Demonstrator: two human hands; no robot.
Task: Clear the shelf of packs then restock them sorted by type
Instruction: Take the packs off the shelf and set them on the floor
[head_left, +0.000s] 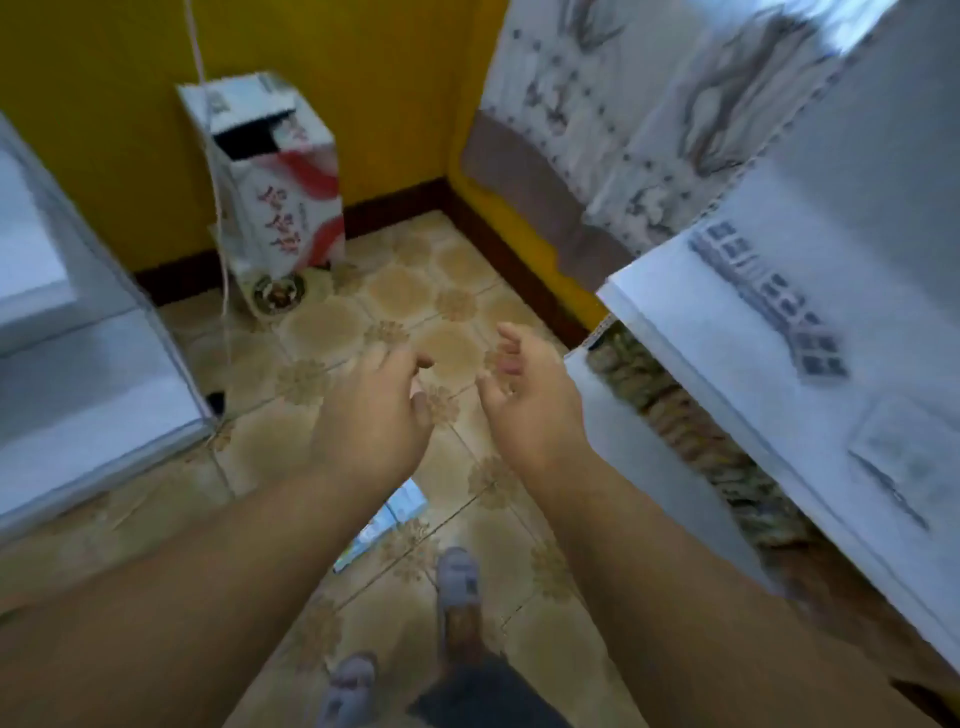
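The view is blurred by motion. My left hand (376, 410) and my right hand (524, 395) hang side by side over the tiled floor (332, 332), fingers loosely curled, holding nothing. A row of brownish packs (670, 410) fills a shelf under the white top of a unit (753, 364) at my right. A blue and white pack (384, 522) lies on the floor under my forearms.
A tall white carton with red print (280, 182) stands open against the yellow wall, a thin cord hanging beside it. A white cabinet (78, 374) stands at the left. My feet in grey slippers (457, 577) are on the floor below.
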